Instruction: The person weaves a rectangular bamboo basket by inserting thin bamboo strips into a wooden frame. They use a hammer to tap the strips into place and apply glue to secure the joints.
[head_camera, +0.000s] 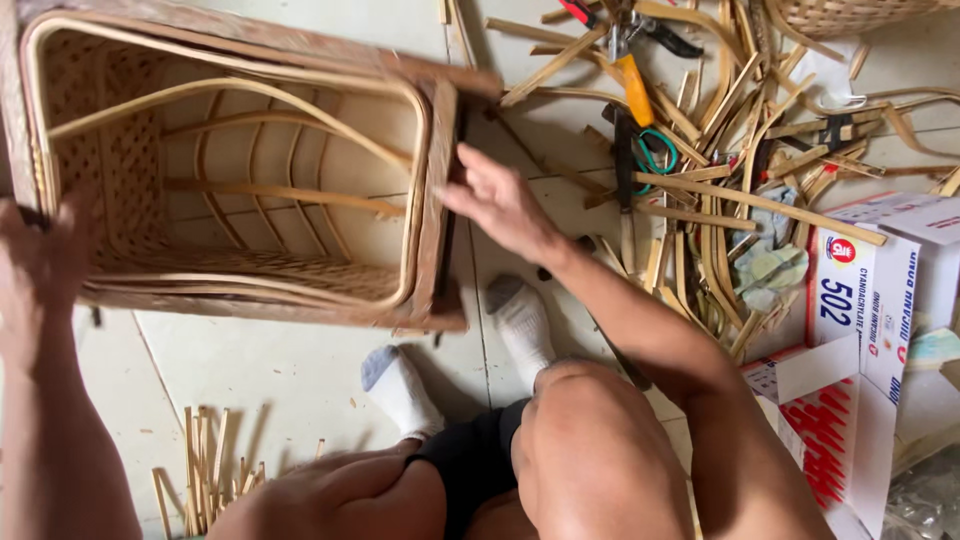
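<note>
Head view: a large woven bamboo basket frame (240, 170) was seen tipped on its side on the tiled floor (300, 370), its open mouth turned toward the camera. It was held at both ends: the left hand (40, 270) was laid against its left rim, the grip partly hidden so that its closure could not be told, while the right hand (495, 200) was pressed on the right rim, fingers pinched on the wooden edge. A heap of bamboo strips (720, 160) was spread to the right, with white cardboard boxes (870, 330) beside it. Yellow-handled pliers (630, 70) were lying among the strips. A small bundle of short sticks (205, 465) was lying near the left knee.
</note>
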